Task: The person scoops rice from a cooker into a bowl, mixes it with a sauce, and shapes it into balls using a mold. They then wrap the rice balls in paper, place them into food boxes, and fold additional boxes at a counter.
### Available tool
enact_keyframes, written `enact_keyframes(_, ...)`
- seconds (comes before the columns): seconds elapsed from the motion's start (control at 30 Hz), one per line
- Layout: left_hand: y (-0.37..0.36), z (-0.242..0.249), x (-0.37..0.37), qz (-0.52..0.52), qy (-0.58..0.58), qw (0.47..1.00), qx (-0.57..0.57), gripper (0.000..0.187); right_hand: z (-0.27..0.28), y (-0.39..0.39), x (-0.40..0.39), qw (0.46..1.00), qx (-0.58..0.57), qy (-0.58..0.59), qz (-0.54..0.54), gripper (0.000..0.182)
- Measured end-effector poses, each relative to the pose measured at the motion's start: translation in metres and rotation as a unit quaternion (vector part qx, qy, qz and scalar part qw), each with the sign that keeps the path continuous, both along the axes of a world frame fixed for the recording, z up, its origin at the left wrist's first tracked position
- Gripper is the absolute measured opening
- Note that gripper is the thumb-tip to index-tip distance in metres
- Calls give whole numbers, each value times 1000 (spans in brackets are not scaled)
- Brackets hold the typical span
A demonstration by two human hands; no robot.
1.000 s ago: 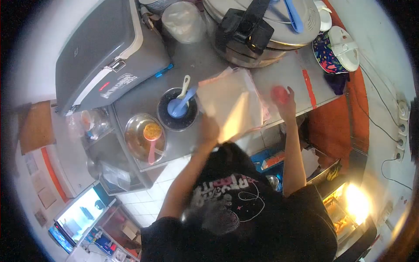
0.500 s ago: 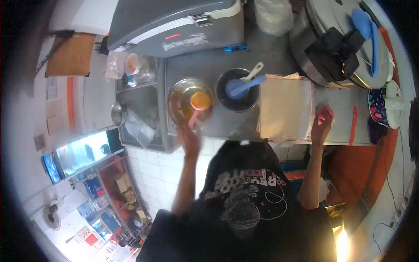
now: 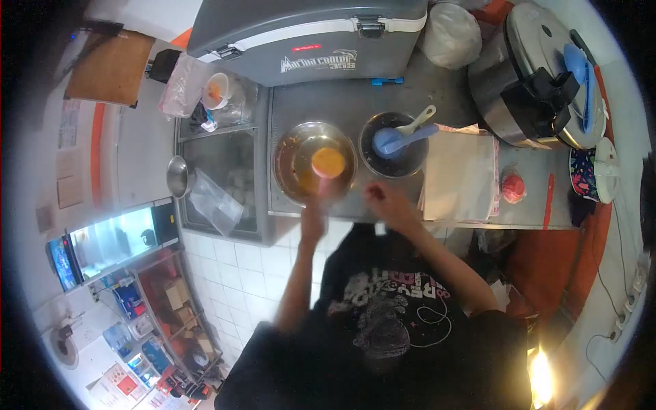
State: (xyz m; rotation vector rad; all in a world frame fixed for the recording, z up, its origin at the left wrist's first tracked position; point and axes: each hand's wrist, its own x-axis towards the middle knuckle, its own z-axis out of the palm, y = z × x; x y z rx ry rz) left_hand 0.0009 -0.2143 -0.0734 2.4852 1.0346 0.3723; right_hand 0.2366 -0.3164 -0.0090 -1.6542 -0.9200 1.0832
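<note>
The handle of the pink ladle (image 3: 328, 164) is held in the closed left hand (image 3: 313, 222). The ladle's cup, filled with an orange substance, is positioned over the stainless-steel bowl (image 3: 287, 160) on the tabletop (image 3: 328, 102). The right hand (image 3: 386, 203) is partly curled below the dark bowl (image 3: 370, 160); whether anything is gripped cannot be determined. Blue and pale-handled utensils are contained in the dark bowl. Stacked paper sheets (image 3: 458, 178) are located to its right.

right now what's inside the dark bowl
The dark bowl holds a blue spoon and a pale-handled utensil. The spoon covers the utensil's other end and part of the bottom, so what lies there is hidden.
</note>
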Motion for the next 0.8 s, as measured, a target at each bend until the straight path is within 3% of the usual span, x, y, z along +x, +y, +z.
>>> enact_keyframes(0.07,-11,15,-2,33,26,998,-46,14,-7,6,-25,999,-35,15,25,24)
enact_keyframes(0.17,-24,44,7,153,-46,967,-199,50,-14,18,-53,994,-47,75,58,28)
enact_keyframes(0.23,-28,63,29,97,-81,967,-223,48,-11,20,-61,993,-31,106,47,31)
enact_keyframes(0.3,-35,89,58,80,-92,951,-283,45,7,20,-63,985,61,146,-67,37)
enact_keyframes(0.33,-36,95,72,64,-96,949,-293,45,15,13,-55,986,55,136,-82,37)
enact_keyframes(0.4,-37,102,90,-70,-57,947,-309,27,28,-4,-38,933,87,316,-148,34)
enact_keyframes(0.43,-40,90,93,-181,-83,972,-126,30,27,-12,-29,924,78,301,-223,32)
enact_keyframes(0.47,-39,81,93,-188,-90,970,-127,30,26,-20,-20,909,71,285,-296,30)
enact_keyframes(0.53,-31,106,107,-293,28,878,-378,46,22,-51,13,908,54,235,-341,27)
enact_keyframes(0.6,-23,123,106,-306,31,857,-413,46,-9,-101,46,908,3,173,-382,26)
enact_keyframes(0.67,-12,130,96,-315,40,836,-447,46,-7,-131,72,906,-109,41,-406,25)
enact_keyframes(0.7,-6,131,88,-283,47,831,-477,46,-11,-138,82,904,-108,41,-411,25)
enact_keyframes(0.73,0,130,80,-249,55,824,-506,46,-22,-144,91,869,-114,-239,-418,30)
enact_keyframes(0.77,7,126,71,-252,57,823,-507,46,-35,-148,95,766,-113,-499,-390,40)
enact_keyframes(0.8,14,118,61,-236,71,832,-498,45,-47,-150,95,765,-115,-498,-392,40)
